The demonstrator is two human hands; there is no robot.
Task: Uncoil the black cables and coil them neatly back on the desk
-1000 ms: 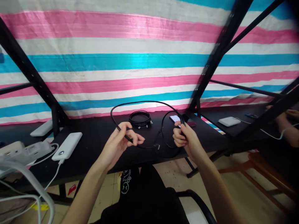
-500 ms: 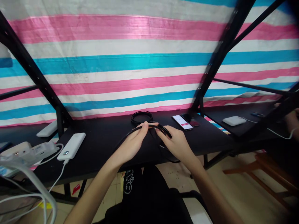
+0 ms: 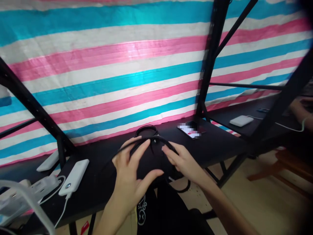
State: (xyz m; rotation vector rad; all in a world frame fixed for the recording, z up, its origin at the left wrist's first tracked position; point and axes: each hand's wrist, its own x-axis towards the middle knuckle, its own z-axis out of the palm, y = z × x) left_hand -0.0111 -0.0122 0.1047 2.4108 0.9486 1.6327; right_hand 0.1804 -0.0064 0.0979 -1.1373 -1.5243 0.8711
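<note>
My left hand [image 3: 130,171] is raised over the black table [image 3: 102,182] with its fingers spread, and a black cable [image 3: 144,141] runs across its fingertips. My right hand [image 3: 182,161] meets it from the right, fingers closed around the same cable, whose loops hang down past the table's front edge. A second black cable [image 3: 146,130] lies coiled on the table just behind both hands.
A white power bank [image 3: 74,173] with a white lead lies at the left, by a white power strip [image 3: 29,194]. A phone [image 3: 190,130] lies at the right. Black frame posts [image 3: 207,65] stand before a striped tarp. Another person's hand [image 3: 302,111] shows at far right.
My view has tilted and swung. The hands stayed together on the cable, and my left hand has opened its fingers and now sits lower and closer to me.
</note>
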